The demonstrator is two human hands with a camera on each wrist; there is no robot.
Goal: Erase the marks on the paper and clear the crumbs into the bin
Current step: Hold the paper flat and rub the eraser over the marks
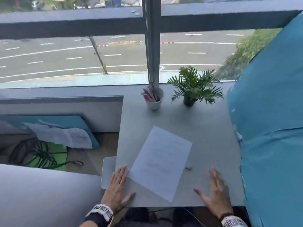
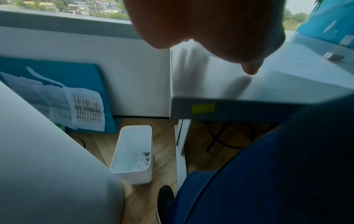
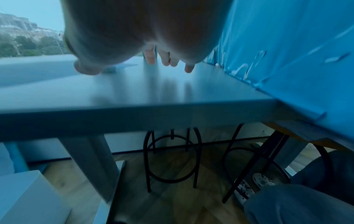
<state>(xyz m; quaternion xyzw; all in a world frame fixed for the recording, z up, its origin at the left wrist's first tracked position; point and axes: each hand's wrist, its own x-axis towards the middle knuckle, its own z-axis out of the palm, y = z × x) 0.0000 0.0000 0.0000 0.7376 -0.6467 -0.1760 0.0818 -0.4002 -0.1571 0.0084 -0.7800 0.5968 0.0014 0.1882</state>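
Any marks on the paper (image 1: 161, 163) are too faint to read from the head view. The eraser (image 1: 188, 166) beside it is too small to make out in detail. The bin (image 1: 108, 172) is half hidden by the surface (image 1: 205, 133) edge there; dark bits at its bottom show only blurrily at the left wrist. Both wrist views show the palms as dark blurs, and the left hand (image 2: 210, 30) is cut off by the top edge.
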